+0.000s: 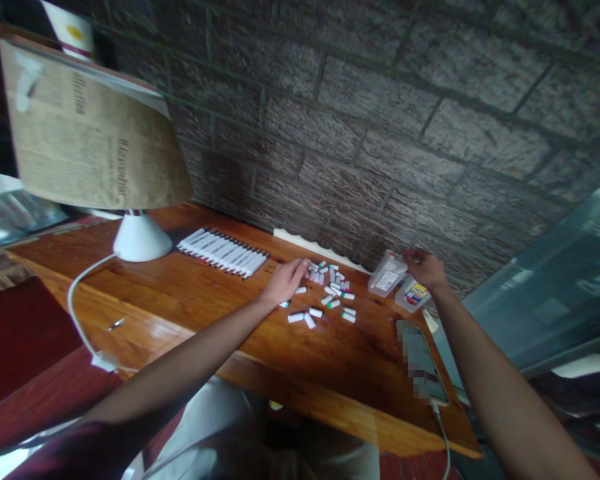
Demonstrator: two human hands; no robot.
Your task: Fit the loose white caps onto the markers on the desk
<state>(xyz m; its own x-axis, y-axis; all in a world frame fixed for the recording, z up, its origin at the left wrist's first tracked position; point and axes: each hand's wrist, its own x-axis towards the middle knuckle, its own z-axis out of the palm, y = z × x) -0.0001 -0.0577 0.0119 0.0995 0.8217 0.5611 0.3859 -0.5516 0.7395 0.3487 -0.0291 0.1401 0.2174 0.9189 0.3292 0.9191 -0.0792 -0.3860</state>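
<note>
A scatter of short white marker caps (327,290) lies near the far edge of a wooden tabletop (325,360), toward its right end. The person's left hand (285,281) rests at the scatter's left side, fingers together and extended, their tips at the nearest caps; it pinches nothing. The right hand (424,270) has its fingers curled at the top of a clear plastic box (387,273); whether they grip it cannot be told. A second, labelled box (413,295) lies just beside it. Left of the caps, a tight row of white markers (223,252) lies along the far edge. A pixelated phone (420,357) and its cable (443,433) sit at the right edge. A lamp (95,133) stands at the left, before a brick wall (380,133).
</note>
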